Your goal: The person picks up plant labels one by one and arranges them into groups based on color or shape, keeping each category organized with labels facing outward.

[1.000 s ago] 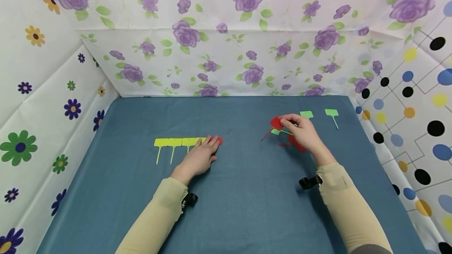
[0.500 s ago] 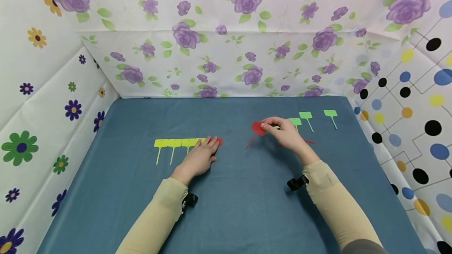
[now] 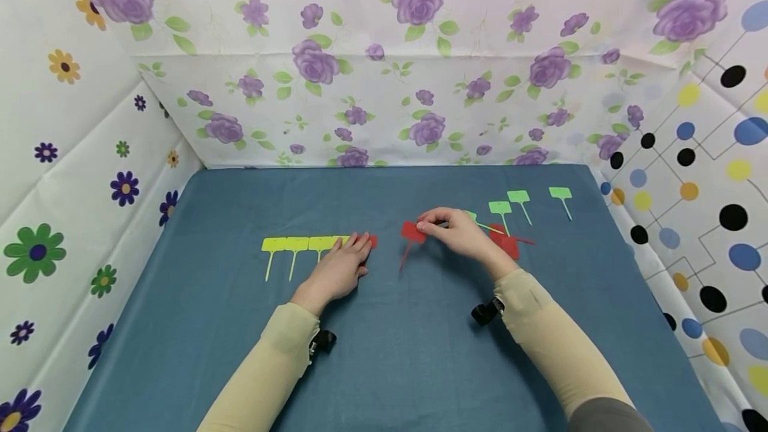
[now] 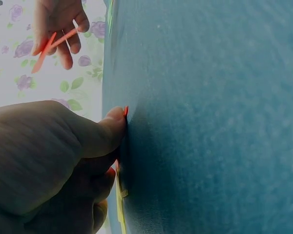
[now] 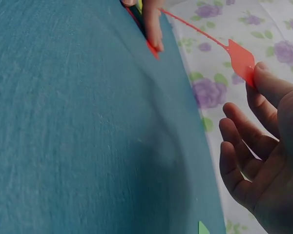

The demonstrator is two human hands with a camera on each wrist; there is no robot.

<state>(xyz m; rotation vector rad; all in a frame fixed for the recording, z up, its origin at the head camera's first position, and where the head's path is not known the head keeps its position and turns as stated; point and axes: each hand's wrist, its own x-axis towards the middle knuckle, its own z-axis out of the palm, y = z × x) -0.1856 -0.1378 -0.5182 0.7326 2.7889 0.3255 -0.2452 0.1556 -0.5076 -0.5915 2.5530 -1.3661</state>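
Note:
My right hand (image 3: pixel 462 235) pinches a red cable-tie tag (image 3: pixel 414 232) by one corner between thumb and forefinger, above the table. In the right wrist view the tag (image 5: pixel 241 61) has a flat plate and a thin notched tail; the other fingers are loosely bent. My left hand (image 3: pixel 338 267) rests with extended fingers on the right end of a row of yellow tags (image 3: pixel 285 244), laid edge to edge with tails toward me. A red tag (image 3: pixel 374 241) at that end is partly hidden under the fingertips. In the left wrist view, my thumb (image 4: pixel 112 124) is at its edge.
Several green tags, such as the far right one (image 3: pixel 561 193), lie spread at the back right of the blue table cloth (image 3: pixel 384 365). Overlapping red tags (image 3: pixel 507 245) lie beside my right wrist. A flowered sheet (image 3: pixel 360 85) stands behind the table, with patterned sheets at both sides.
My right hand has carried the red tag left, away from the red and green tags and closer to the row. The left hand has stayed in place.

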